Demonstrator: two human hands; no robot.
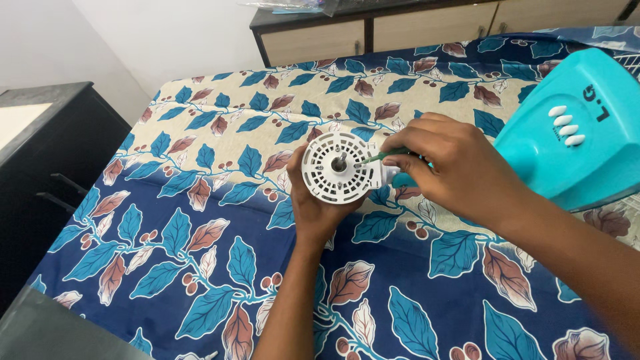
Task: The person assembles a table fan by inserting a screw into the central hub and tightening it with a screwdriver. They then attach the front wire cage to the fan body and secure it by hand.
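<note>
Motor housing (339, 167), white, round and vented, sat cupped from below in my left hand (317, 210), fingers curled around its rim, above the leaf-print cloth (200, 267). My right hand (447, 167) came in from the right, fingers pinched closed on a green screwdriver (377, 158), tip at the housing's face. A teal fan base (573, 133) with four white oval buttons lay just right.

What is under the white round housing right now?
The left hand cups the white housing from below, fingers wrapping its edge. Under that lies the leaf-print cloth. The housing's underside is hidden. The right hand holds a screwdriver to its face.
</note>
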